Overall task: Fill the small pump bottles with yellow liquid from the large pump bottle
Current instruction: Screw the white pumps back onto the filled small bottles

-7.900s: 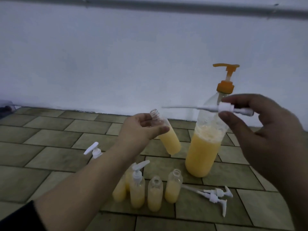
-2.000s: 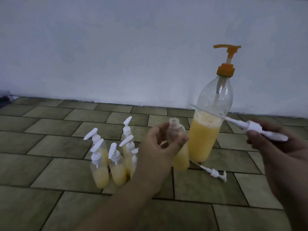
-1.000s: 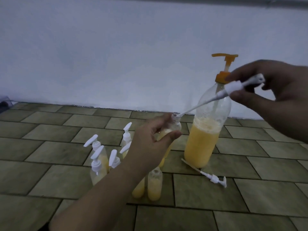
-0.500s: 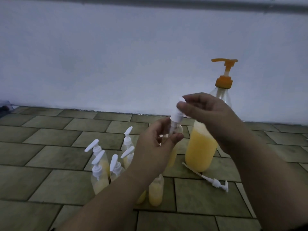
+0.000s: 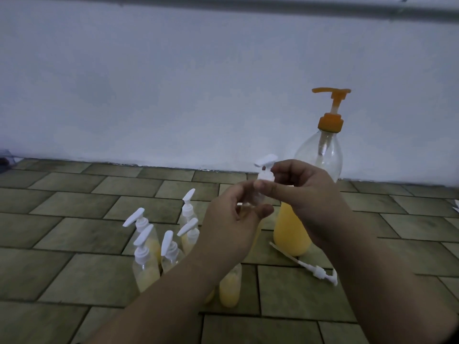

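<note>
The left hand grips a small clear plastic bottle held above the tiled floor — the right hand pinches its white pump cap. Behind stands the large orange-pumped bottle of yellow liquid.

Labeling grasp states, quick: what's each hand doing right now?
Left hand: grips the small bottle.
Right hand: pinches the white pump cap on that bottle's neck.
</note>
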A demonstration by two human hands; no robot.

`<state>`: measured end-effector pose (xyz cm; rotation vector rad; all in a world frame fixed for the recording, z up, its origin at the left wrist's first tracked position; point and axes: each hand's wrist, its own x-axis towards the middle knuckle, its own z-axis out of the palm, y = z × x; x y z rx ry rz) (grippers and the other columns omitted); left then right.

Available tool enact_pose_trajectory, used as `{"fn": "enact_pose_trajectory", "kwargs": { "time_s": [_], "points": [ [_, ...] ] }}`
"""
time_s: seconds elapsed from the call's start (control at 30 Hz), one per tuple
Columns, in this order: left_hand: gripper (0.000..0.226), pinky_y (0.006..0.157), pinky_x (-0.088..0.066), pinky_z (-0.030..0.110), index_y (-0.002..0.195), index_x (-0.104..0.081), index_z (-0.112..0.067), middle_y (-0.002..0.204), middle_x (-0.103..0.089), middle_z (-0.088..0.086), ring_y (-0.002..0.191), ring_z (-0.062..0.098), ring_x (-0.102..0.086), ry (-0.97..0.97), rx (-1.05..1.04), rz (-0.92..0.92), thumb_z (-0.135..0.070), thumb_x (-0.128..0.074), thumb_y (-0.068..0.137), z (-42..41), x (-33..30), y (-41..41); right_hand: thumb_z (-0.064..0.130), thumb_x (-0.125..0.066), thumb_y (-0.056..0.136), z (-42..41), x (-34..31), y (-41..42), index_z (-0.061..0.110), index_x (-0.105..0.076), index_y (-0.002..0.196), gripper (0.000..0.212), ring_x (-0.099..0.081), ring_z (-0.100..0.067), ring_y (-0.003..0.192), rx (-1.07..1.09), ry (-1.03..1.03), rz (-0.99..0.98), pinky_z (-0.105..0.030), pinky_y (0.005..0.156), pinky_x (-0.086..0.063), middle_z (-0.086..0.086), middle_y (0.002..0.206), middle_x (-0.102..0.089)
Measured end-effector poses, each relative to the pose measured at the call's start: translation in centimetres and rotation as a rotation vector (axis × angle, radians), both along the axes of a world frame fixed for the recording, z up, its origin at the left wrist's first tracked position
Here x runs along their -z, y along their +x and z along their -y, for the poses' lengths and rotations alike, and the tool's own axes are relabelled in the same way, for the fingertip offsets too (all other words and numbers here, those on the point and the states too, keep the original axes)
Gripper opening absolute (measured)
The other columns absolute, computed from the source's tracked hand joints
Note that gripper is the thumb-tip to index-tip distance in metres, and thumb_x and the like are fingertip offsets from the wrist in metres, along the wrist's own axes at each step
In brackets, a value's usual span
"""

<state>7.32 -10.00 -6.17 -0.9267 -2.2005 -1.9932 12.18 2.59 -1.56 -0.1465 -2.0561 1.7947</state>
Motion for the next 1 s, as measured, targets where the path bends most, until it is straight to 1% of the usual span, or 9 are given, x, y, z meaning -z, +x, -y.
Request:
{"fn": "enact_pose_trajectory", "kwargs": {
  "time_s": [0.07,0.17,0.27,0.33,0.43,0.67,0.77,0.9,1.0],
  "points": [
    [0.023,0.064,-0.043,0.008,0.100,-0.063,-0.028,0.073,-0.062,-0.022,0.076,-0.006,-0.059,-0.036,0.008,-0.011,-0.015,-0.069,0.082,0.0,0.0,0.2,0.029,-0.076,0.059,0.1,0.0,0.0,0.013,-0.064,0.092,0.039,-0.061,-0.010,0.073,-0.022,0.021,0.013,-0.017,0.065,-0.051,0.000,0.079,-0.063],
    [0.031,0.071,-0.046,0.010,0.112,-0.064,-0.025,0.082,-0.065,-0.016,0.083,-0.002,-0.061,-0.018,0.014,0.019,-0.015,-0.068,0.083,0.0,-0.1,0.2,0.014,-0.069,0.075,0.2,-0.3,0.1,0.009,-0.065,0.101,0.027,-0.068,-0.006,0.080,-0.095,-0.116,-0.010,-0.010,0.062,-0.048,0.002,0.087,-0.074],
    [0.026,0.065,-0.044,0.008,0.107,-0.064,-0.024,0.077,-0.063,-0.012,0.075,-0.003,-0.058,-0.031,0.023,-0.007,-0.017,-0.068,0.082,0.2,-0.3,0.4,0.027,-0.076,0.059,0.2,0.0,-0.2,0.009,-0.068,0.095,0.041,-0.062,-0.007,0.070,-0.006,0.012,-0.023,-0.014,0.062,-0.051,0.005,0.071,-0.065],
    [0.026,0.064,-0.044,0.008,0.108,-0.064,-0.025,0.074,-0.061,-0.016,0.074,-0.002,-0.058,-0.028,0.021,-0.012,-0.021,-0.068,0.082,0.3,-0.3,0.5,0.035,-0.074,0.056,0.5,-0.2,0.0,0.011,-0.070,0.093,0.044,-0.063,-0.010,0.074,-0.014,0.063,-0.003,-0.011,0.061,-0.050,-0.003,0.079,-0.068],
    [0.040,0.067,-0.047,0.011,0.118,-0.062,-0.023,0.078,-0.062,-0.015,0.080,0.001,-0.061,0.011,0.009,0.053,-0.029,-0.071,0.079,0.4,-0.3,0.2,0.018,-0.074,0.070,0.0,-0.6,0.0,0.021,-0.070,0.089,0.020,-0.068,-0.003,0.080,-0.032,-0.026,0.012,-0.007,0.060,-0.049,0.004,0.085,-0.074],
    [0.028,0.063,-0.047,0.007,0.103,-0.069,-0.019,0.077,-0.068,-0.010,0.074,0.000,-0.063,0.013,0.004,0.110,-0.027,-0.073,0.077,0.4,-0.5,0.3,0.020,-0.070,0.077,0.2,-0.4,-0.2,0.021,-0.070,0.097,0.020,-0.064,0.001,0.085,-0.001,-0.109,0.084,-0.014,0.067,-0.042,0.009,0.091,-0.073],
    [0.026,0.061,-0.045,0.009,0.102,-0.068,-0.020,0.069,-0.062,-0.014,0.068,-0.002,-0.058,-0.021,0.003,0.064,-0.026,-0.073,0.077,0.3,-0.7,0.4,0.024,-0.077,0.067,0.3,-0.5,-0.2,0.017,-0.069,0.094,0.029,-0.065,-0.004,0.074,0.031,-0.014,0.058,-0.012,0.060,-0.049,0.004,0.078,-0.069],
    [0.030,0.064,-0.046,0.006,0.107,-0.066,-0.023,0.077,-0.067,-0.014,0.076,-0.004,-0.062,-0.025,0.008,0.047,-0.026,-0.073,0.078,0.6,-1.1,0.3,0.028,-0.068,0.068,0.1,-1.3,0.5,0.014,-0.071,0.098,0.033,-0.067,-0.008,0.090,-0.140,0.000,0.082,-0.016,0.075,-0.046,-0.001,0.093,-0.074],
    [0.034,0.066,-0.047,0.008,0.110,-0.067,-0.024,0.079,-0.067,-0.012,0.078,-0.002,-0.062,-0.047,0.012,0.037,-0.025,-0.073,0.077,0.7,-1.0,0.2,0.023,-0.074,0.062,-0.3,-1.0,0.4,0.016,-0.069,0.088,0.027,-0.067,-0.008,0.078,-0.026,-0.006,0.051,-0.014,0.065,-0.050,0.003,0.080,-0.072]
  ]
}}
